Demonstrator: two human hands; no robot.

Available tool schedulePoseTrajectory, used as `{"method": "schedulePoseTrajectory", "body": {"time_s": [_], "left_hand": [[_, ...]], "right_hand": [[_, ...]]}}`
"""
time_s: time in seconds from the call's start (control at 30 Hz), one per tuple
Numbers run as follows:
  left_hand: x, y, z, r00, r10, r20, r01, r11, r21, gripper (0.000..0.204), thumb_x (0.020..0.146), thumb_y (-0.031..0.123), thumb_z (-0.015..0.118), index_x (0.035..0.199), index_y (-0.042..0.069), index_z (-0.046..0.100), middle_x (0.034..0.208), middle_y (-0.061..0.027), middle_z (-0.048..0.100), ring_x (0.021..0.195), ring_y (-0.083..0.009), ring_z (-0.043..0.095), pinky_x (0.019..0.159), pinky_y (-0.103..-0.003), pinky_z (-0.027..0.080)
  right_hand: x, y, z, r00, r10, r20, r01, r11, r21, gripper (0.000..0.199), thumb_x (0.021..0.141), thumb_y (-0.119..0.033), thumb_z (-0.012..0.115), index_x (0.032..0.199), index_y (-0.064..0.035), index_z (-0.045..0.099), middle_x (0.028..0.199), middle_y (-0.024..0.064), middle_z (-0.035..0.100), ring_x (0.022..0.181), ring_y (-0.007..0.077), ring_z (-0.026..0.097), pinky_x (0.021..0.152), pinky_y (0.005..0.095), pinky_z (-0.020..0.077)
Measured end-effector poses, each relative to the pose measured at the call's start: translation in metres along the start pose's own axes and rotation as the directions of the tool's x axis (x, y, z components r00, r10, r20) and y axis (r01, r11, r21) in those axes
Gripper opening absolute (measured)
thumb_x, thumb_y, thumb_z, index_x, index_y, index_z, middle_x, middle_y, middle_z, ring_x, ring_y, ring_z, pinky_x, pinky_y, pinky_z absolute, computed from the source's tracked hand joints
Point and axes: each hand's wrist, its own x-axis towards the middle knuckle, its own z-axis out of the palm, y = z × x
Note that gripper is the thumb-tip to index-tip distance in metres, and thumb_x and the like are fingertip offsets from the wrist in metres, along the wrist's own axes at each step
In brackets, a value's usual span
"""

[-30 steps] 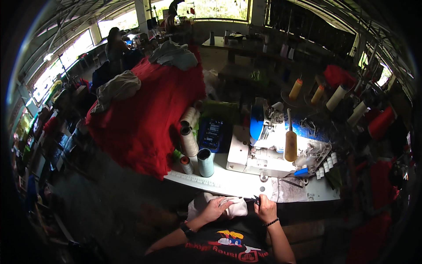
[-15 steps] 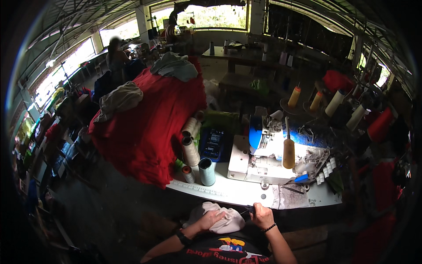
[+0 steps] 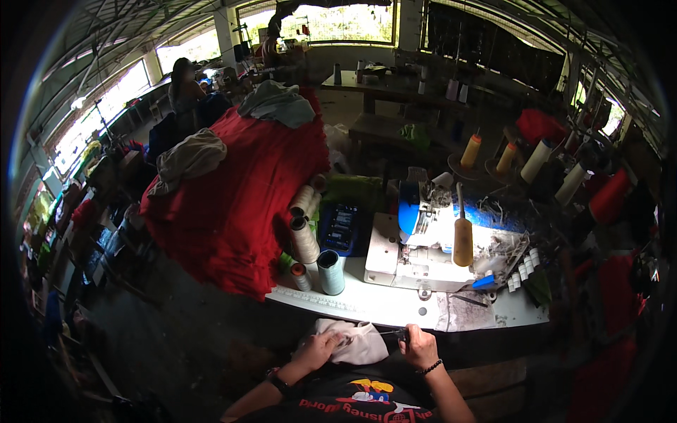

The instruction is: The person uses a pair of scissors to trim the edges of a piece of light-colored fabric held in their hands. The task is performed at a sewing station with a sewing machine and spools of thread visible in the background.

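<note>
My left hand [image 3: 321, 349] is closed on a bunched off-white cloth [image 3: 367, 344] close to my body, just below the table's front edge. To its right, my right hand [image 3: 421, 347] grips a dark-handled tool [image 3: 403, 335] in a fist. A thin metal shaft runs from that handle toward the cloth; its exact kind is too small to make out. The far end of the shaft is at or behind the cloth's upper edge. Both hands are in front of the white sewing machine table [image 3: 381, 307].
A white sewing machine [image 3: 384, 254] with a blue part stands on the table. Thread cones [image 3: 330, 273] and a phone [image 3: 343, 224] are left of it. A heap of red fabric [image 3: 247, 190] lies farther left. Yellow thread cones [image 3: 470, 151] stand behind. Two people work in the background.
My left hand has moved a little left, and the cloth has shifted and spread. More of the tool's metal shaft now shows between the hands. My right hand stays almost in place.
</note>
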Motion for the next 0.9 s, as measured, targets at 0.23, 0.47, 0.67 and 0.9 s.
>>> {"method": "schedulePoseTrajectory", "body": {"time_s": [0.23, 0.47, 0.67, 0.9], "left_hand": [[0.009, 0.037, 0.011, 0.973, 0.169, -0.156, -0.176, 0.984, -0.028, 0.031, 0.098, 0.029, 0.048, 0.093, 0.001, 0.061, 0.076, -0.0201, 0.061, 0.070, -0.0306, 0.064, 0.060, -0.037, 0.046], [0.000, 0.033, -0.008, 0.937, 0.105, 0.333, -0.203, 0.939, 0.277, 0.037, 0.096, 0.041, 0.043, 0.096, 0.010, 0.064, 0.085, -0.0198, 0.065, 0.080, -0.0375, 0.063, 0.068, -0.048, 0.049], [-0.006, -0.001, 0.012, 0.932, 0.022, 0.360, 0.023, 0.992, -0.122, 0.042, 0.097, 0.042, 0.044, 0.093, 0.004, 0.063, 0.078, -0.0157, 0.066, 0.071, -0.0296, 0.063, 0.066, -0.039, 0.048], [-0.010, 0.007, 0.000, 0.969, 0.206, 0.134, -0.219, 0.971, 0.099, 0.035, 0.095, 0.037, 0.049, 0.095, 0.006, 0.064, 0.077, -0.0239, 0.061, 0.072, -0.0360, 0.063, 0.060, -0.042, 0.047]], "right_hand": [[0.003, -0.037, 0.009, 0.988, -0.152, -0.017, 0.153, 0.972, 0.181, 0.034, 0.068, -0.005, 0.069, 0.097, -0.0028, 0.052, 0.075, 0.0144, 0.058, 0.059, 0.0309, 0.061, 0.053, 0.0382, 0.0502], [-0.023, 0.028, -0.005, 0.989, -0.063, 0.133, 0.075, 0.993, -0.090, 0.038, 0.067, -0.013, 0.074, 0.095, -0.0036, 0.050, 0.079, 0.0118, 0.056, 0.063, 0.0272, 0.061, 0.054, 0.0365, 0.0502], [-0.026, 0.032, -0.004, 0.993, -0.071, 0.090, 0.077, 0.995, -0.068, 0.041, 0.064, -0.011, 0.075, 0.096, -0.0033, 0.050, 0.079, 0.0116, 0.055, 0.063, 0.0270, 0.061, 0.054, 0.0365, 0.0497], [-0.019, 0.020, -0.011, 0.997, -0.048, 0.060, 0.051, 0.997, -0.050, 0.039, 0.064, -0.009, 0.073, 0.096, -0.0031, 0.051, 0.079, 0.0120, 0.056, 0.061, 0.0272, 0.060, 0.053, 0.0359, 0.0492]]}}
